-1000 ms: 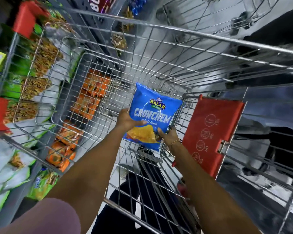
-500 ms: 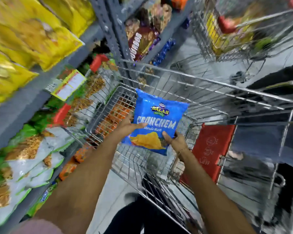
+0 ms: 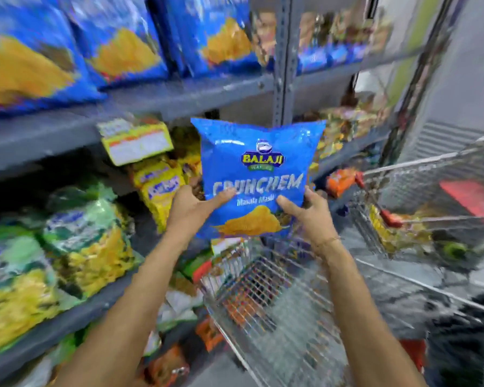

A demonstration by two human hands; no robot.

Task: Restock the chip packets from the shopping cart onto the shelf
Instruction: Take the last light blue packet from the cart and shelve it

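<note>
I hold a blue Balaji Crunchem chip packet [image 3: 256, 174] upright in front of the grey shelf [image 3: 157, 100]. My left hand [image 3: 192, 208] grips its lower left edge and my right hand [image 3: 305, 210] grips its lower right edge. Matching blue chip packets [image 3: 118, 37] stand in a row on the shelf level above. The wire shopping cart [image 3: 277, 308] sits below my hands, at the lower centre. The packet hides part of the shelf upright behind it.
Yellow snack bags [image 3: 158, 188] and green-and-yellow bags [image 3: 78, 241] fill the lower shelf levels at left. A yellow price tag [image 3: 136, 142] hangs from the shelf edge. A second cart [image 3: 430, 213] holding goods stands at right. Orange packets [image 3: 340, 180] lie beyond it.
Both hands have lifted the blue packet up out of the cart to shelf height. My view has swung up from the cart to the shelves.
</note>
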